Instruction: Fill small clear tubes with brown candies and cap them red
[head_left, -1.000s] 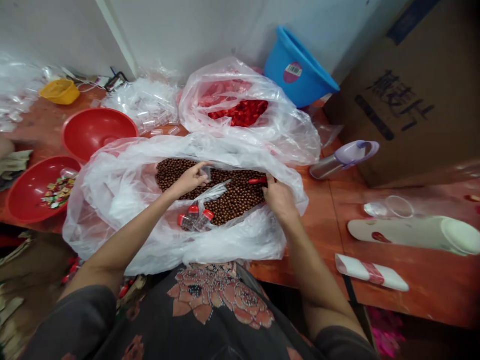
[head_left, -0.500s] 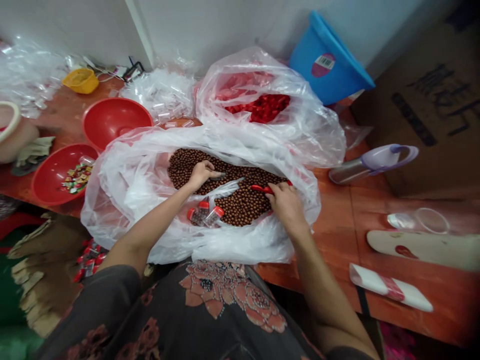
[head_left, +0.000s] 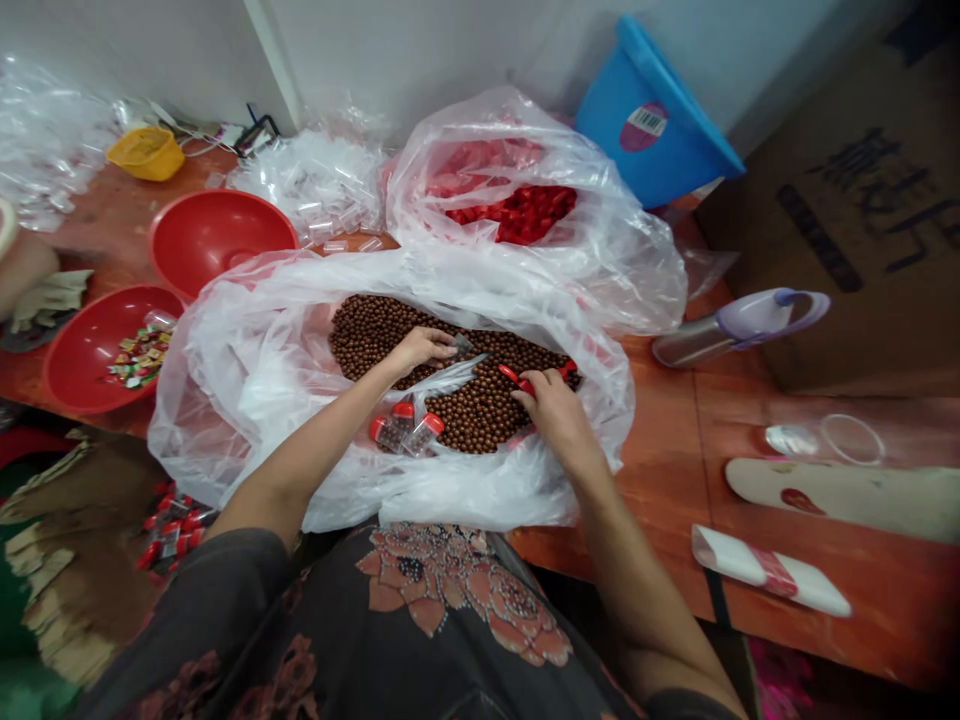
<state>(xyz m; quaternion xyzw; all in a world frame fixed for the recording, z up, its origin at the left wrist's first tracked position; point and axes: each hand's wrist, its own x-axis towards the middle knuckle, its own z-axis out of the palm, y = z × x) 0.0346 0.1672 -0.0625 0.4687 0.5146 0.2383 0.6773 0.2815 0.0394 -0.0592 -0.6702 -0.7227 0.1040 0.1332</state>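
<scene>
A large clear plastic bag (head_left: 247, 370) lies spread on the table, its mouth open over a heap of small round brown balls (head_left: 375, 325). Over the balls, my left hand (head_left: 421, 348) pinches a small clear plastic bottle (head_left: 463, 345). My right hand (head_left: 553, 398) is closed around a red plastic scoop (head_left: 514, 377) at the heap's right side; the fingers cover its middle. Red-capped clear bottles (head_left: 405, 428) rest on the bag at the heap's near left edge. A fold of the bag crosses the balls between my hands.
Behind sits a bag of red caps (head_left: 536, 215), with a blue bucket (head_left: 660, 120) to its right. Two red bowls (head_left: 225, 235) stand left, one holding small wrapped pieces. Loose clear bottles (head_left: 322, 185) are piled at the back. A steel flask (head_left: 686, 345) lies right.
My left hand has moved slightly right and the clear bottle now shows beyond its fingers. My right hand has shifted a little left with the red scoop. The view has moved slightly.
</scene>
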